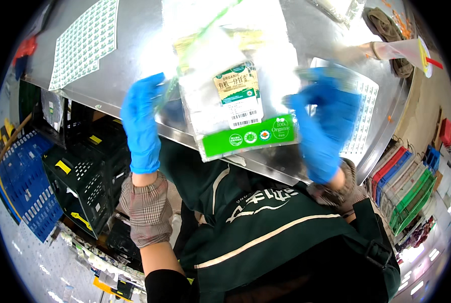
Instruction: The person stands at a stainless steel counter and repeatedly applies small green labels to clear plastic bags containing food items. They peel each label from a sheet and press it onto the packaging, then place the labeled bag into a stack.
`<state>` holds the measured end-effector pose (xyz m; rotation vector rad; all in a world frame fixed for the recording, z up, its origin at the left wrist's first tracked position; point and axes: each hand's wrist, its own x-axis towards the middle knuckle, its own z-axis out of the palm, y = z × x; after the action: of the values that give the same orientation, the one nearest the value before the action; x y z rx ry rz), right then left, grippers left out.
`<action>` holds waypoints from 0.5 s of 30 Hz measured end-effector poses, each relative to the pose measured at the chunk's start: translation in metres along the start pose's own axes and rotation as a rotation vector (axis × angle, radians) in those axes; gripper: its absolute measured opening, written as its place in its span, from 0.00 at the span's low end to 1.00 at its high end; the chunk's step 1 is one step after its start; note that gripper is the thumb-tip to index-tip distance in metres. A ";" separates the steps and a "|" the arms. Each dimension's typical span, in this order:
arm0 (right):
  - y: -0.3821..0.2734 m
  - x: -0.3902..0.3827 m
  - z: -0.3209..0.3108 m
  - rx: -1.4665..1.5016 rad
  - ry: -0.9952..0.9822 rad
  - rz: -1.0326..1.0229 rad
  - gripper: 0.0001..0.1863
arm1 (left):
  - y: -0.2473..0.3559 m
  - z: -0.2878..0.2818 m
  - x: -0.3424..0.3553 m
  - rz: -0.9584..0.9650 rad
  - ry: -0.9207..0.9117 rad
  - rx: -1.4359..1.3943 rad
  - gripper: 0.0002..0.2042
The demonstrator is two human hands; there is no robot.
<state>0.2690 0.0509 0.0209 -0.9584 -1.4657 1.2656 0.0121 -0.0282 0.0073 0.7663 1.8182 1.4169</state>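
Observation:
A clear plastic bag (200, 116) with a green printed band along its near edge lies in front of me, overhanging the table edge. A beige and green label (237, 83) with a white barcode part is stuck on it. My left hand (141, 121), in a blue glove, is left of the bag. Its curled fingers meet the edge of a blurred clear bag with a green strip (213, 25), which slants across the stack. To the right, my blue-gloved right hand (326, 121) is smeared by motion. Something pale green blurs at its fingertips; I cannot make it out.
Sticker sheets lie on the metal table, one left (86, 43) and one right (362, 111). A clear cup (402, 52) with a red straw stands at the right. Black crates (86, 166) and blue crates (31, 174) are below left; coloured baskets (402, 182) are at right.

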 end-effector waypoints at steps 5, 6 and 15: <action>0.048 -0.013 0.026 -0.487 -0.174 -0.118 0.28 | 0.003 0.002 -0.028 0.259 -0.494 0.589 0.13; 0.048 -0.014 0.026 -0.580 -0.197 -0.182 0.29 | 0.001 0.010 -0.027 0.394 -0.568 0.767 0.14; -0.045 -0.001 -0.007 -0.171 0.030 -0.114 0.25 | -0.012 -0.006 -0.006 -0.185 -0.277 0.126 0.09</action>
<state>0.2766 0.0443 0.0655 -0.9864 -1.6014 1.0519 0.0107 -0.0393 -0.0021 0.7920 1.7238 1.0316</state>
